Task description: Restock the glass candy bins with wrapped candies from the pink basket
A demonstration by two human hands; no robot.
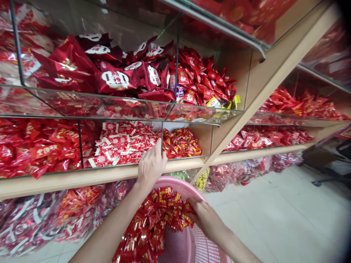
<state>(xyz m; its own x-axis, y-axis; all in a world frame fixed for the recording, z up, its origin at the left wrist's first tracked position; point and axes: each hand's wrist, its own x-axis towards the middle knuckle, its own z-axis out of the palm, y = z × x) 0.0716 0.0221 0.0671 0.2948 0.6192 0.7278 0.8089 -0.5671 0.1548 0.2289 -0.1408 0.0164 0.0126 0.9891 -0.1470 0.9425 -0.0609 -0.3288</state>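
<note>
Below the shelf stands a pink plastic basket [182,179] with a heap of red wrapped candies [145,233] in it. My right hand [201,212] reaches inside its right wall. Its fingers are curled against candies with yellow lettering [171,206], and the fingertips are partly hidden among them. My left hand [151,160] is at the lower shelf's glass front, fingers stretched upward, by the glass divider [162,140]. Left of that divider lie red-and-white packets [123,142]; to its right is a bin of small red-and-yellow candies [181,142].
The upper glass shelf holds large dark red bags [117,78] and red packets [203,80]. A slanting wooden post [246,109] divides the shelving. Filled clear bags [35,219] lie under the lower wooden rail [63,179]. Pale floor tiles [274,212] extend at right.
</note>
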